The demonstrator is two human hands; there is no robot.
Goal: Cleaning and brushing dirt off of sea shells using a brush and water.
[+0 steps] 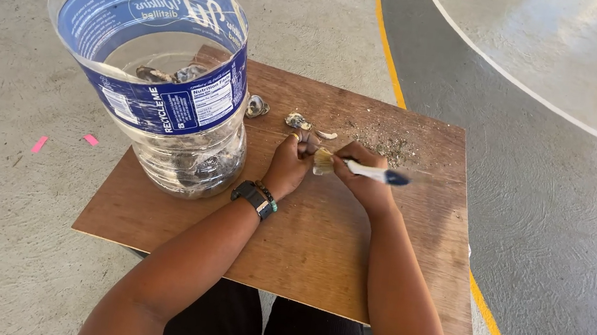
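On wooden board [319, 247] across lap: small shell [307, 141], pinched in left hand [287, 167] fingers; right hand [364, 180] fingers closed round brush [360, 169]. Shell judged light, rigid, brittle-edged; grip by sides. Cut plastic bottle [164, 81] adjacent.
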